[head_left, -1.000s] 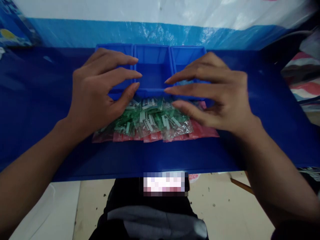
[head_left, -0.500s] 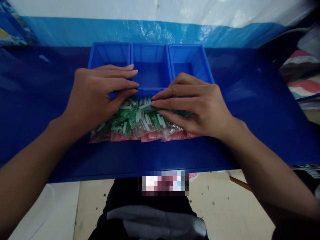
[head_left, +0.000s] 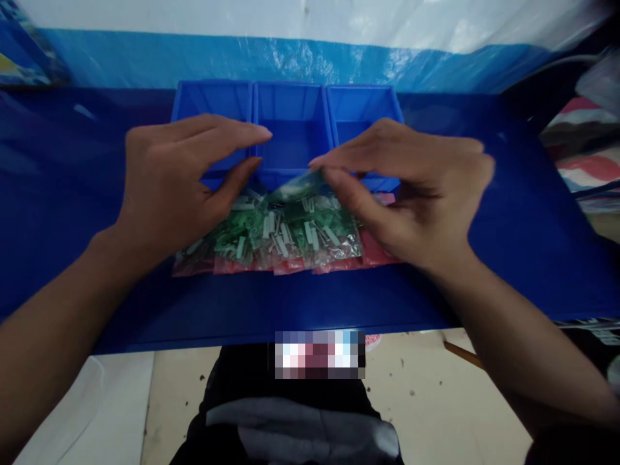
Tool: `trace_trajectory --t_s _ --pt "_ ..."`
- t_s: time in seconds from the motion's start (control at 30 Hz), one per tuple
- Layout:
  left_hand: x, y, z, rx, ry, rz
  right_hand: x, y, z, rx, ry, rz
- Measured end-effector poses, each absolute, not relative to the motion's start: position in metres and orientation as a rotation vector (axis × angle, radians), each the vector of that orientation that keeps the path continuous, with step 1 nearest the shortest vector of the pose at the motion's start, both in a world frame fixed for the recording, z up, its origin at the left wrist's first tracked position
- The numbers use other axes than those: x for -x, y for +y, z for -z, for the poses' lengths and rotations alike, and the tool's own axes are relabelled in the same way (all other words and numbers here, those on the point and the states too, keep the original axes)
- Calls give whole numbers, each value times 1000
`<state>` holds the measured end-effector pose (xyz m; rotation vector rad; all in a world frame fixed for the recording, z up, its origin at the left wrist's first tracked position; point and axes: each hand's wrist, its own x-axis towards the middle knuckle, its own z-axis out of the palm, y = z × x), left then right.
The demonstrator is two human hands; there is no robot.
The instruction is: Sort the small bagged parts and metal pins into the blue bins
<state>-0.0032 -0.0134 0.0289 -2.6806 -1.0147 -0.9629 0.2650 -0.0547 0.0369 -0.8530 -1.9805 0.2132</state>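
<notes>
My right hand (head_left: 411, 184) pinches the top edge of a small clear plastic bag (head_left: 300, 186) between thumb and fingers, lifting that edge above the pile. My left hand (head_left: 167, 174) hovers over the left end of the pile, thumb and fingers apart with nothing between them. Below both hands lies a row of overlapping plastic bags (head_left: 278, 242). White and green pieces and thin metal screws show through the film, and red patches show along the lower edges. My left hand covers part of the row.
Three blue bins stand side by side behind the bags: a left bin (head_left: 213, 82), a middle bin (head_left: 290, 84) and a right bin (head_left: 365, 87). They rest on a dark blue table (head_left: 523, 213). A white and blue sheet (head_left: 310, 58) hangs behind.
My right hand has risen, moved slightly right and lifted a bag's upper edge. My left thumb and fingers have spread further apart.
</notes>
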Motion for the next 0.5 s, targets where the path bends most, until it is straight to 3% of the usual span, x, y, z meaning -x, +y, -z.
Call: trace_trajectory --t_s 0.17,0.5 --pt "3 -23 -35 2719 -876 1050 -260 -67 -42 1060 -1649 -339" --pt "7 -28 -37 2710 -721 1045 -253 -61 -34 801 -1591 -753"
